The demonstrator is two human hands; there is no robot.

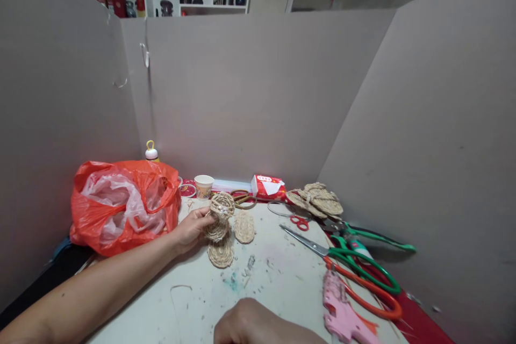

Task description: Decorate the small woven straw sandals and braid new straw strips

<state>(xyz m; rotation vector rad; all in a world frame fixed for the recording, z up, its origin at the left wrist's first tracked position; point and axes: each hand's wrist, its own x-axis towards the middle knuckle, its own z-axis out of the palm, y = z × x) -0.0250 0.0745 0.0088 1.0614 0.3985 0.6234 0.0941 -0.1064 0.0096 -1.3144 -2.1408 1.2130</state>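
Soft, rather dim indoor light, small highlights on the red bag (86,220) beside the left hand (192,230), right hand (246,323) darker and slightly blurred, faint shadow on the grey panel (427,150) right of the 2 hands, wide-angle stretching at edges.

Right hand (245,322): cut off below, fingertips hidden.
Pink plastic glue gun (336,303): lower end cut off.
White-capped bottle with yellow loop (151,154): lower body behind red plastic bag (94,220).

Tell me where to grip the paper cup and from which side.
Probably best from above, pinching opposite walls of the paper cup just below the rim: it stands upright and flares upward, while the left hand with woven pieces is in front.
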